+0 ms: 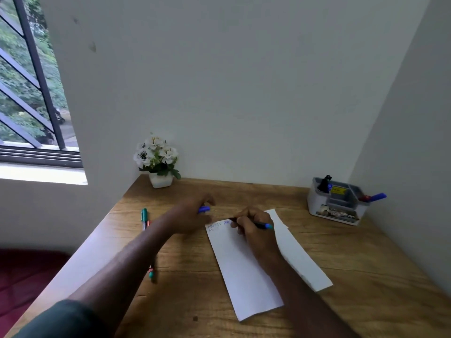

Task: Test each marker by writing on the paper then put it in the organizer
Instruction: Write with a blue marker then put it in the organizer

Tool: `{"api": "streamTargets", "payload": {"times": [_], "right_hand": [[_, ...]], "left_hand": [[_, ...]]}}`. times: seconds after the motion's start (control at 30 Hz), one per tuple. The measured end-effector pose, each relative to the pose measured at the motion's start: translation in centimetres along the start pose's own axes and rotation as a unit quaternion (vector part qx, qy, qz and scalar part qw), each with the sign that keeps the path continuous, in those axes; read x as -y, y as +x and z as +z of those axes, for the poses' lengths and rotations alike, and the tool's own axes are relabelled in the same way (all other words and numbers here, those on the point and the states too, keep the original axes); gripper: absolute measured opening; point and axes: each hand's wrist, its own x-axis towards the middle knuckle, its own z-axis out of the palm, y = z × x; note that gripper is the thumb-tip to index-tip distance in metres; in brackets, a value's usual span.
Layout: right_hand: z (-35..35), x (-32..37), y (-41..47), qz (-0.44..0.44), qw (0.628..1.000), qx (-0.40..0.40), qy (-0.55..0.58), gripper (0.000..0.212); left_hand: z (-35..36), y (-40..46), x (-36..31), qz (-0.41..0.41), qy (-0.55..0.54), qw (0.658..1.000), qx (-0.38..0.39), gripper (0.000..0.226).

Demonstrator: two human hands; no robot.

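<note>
A white folded paper (246, 272) lies on the wooden desk, with small blue and faint writing near its top left corner. My right hand (253, 228) grips a blue marker (264, 225), tip down on the paper beside the blue letters. My left hand (195, 213) rests left of the paper's top and holds a blue cap (203, 209). A green-capped marker (144, 217) lies at the desk's left edge, and another marker end (151, 273) shows under my left forearm. The grey-and-white organizer (339, 211) stands at the back right, holding a black marker (324, 184) and a blue one (377, 196).
A small white pot of white flowers (157, 164) stands in the back left corner of the desk (353, 276). Walls close the desk in at the back and right. A barred window (31, 93) is on the left, and a dark red surface (24, 276) lies below the desk's left edge.
</note>
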Motion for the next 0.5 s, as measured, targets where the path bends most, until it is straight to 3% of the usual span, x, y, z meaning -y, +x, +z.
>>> {"api": "streamTargets", "payload": {"times": [0.13, 0.3, 0.5], "right_hand": [[-0.1, 0.1, 0.1, -0.01, 0.997, 0.039, -0.07, 0.012], [0.0, 0.5, 1.2, 0.007, 0.994, 0.032, -0.101, 0.018], [0.3, -0.2, 3.0, -0.007, 0.99, 0.079, -0.117, 0.019]], "left_hand": [[0.9, 1.1, 0.7, -0.01, 0.007, 0.999, 0.035, 0.035], [1.1, 0.9, 1.0, 0.013, -0.024, 1.0, 0.011, 0.029], [1.0, 0.8, 0.6, 0.044, 0.003, 0.999, 0.02, 0.021]]}}
